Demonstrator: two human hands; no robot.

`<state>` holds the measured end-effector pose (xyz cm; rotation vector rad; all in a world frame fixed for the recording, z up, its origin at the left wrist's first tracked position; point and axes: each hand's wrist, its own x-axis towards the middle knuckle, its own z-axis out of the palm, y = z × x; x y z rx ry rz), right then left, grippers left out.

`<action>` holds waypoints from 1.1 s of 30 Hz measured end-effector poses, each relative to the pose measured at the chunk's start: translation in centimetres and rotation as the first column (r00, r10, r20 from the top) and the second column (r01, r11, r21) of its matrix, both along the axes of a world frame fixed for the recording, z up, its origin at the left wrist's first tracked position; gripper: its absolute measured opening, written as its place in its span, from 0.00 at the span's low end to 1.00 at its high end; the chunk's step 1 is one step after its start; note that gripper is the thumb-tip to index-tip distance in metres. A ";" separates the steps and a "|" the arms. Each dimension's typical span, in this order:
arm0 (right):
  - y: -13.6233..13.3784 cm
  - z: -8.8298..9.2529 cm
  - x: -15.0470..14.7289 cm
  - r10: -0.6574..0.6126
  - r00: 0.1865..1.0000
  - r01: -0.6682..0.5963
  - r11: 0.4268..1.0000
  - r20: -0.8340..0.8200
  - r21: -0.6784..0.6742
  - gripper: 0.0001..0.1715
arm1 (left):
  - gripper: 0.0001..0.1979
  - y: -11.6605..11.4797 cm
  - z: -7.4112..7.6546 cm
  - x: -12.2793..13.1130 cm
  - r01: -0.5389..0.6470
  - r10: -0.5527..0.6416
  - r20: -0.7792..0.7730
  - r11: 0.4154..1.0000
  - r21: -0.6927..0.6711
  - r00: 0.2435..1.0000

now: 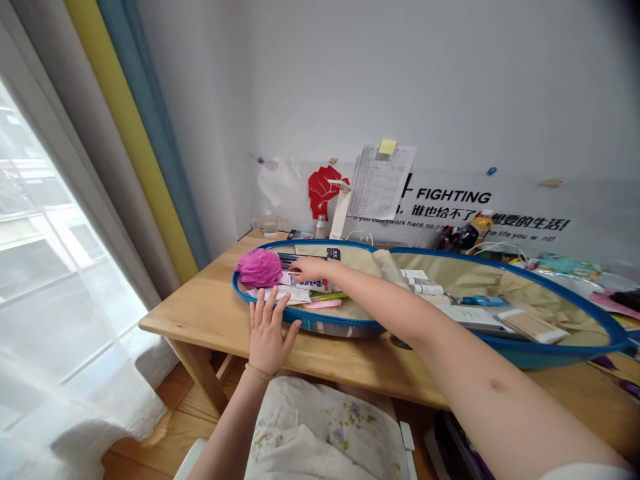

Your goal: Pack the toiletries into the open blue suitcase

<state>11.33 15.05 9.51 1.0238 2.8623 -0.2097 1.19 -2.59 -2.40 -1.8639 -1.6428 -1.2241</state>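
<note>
My left hand is open, its fingers spread over the near blue rim of the left compartment of a beige-lined open case. The fingertips reach a white packet just inside. My right hand is in the same compartment, its bent fingers closed around the top of a white tube with red and blue print, which looks like toothpaste. The underside of this grip is hidden. Left of it sits a pink mesh bath puff. Near the front edge lie a pink stick-like item and a green one.
The case's right compartment holds white tubes, a blue-handled item and a pack of cotton swabs. Behind stand a white lamp and a bottle. A curtain hangs left of the wooden table.
</note>
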 end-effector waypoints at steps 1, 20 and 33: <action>-0.1 -0.1 0.1 0.001 1.000 0.000 1.000 -0.009 0.001 0.26 | 0.25 0.0 0.0 0.0 0.001 -0.001 -0.004 1.000 0.005 1.000; 1.3 7.3 28.0 -0.594 0.802 0.595 0.803 0.064 -0.011 0.13 | 0.25 -0.1 0.0 0.0 0.001 -0.001 0.020 1.000 0.005 1.000; -1.8 2.2 32.5 -0.622 0.740 0.665 0.734 0.256 -0.139 0.15 | 0.25 -0.1 0.2 0.0 0.003 -0.002 -0.014 0.999 0.032 1.000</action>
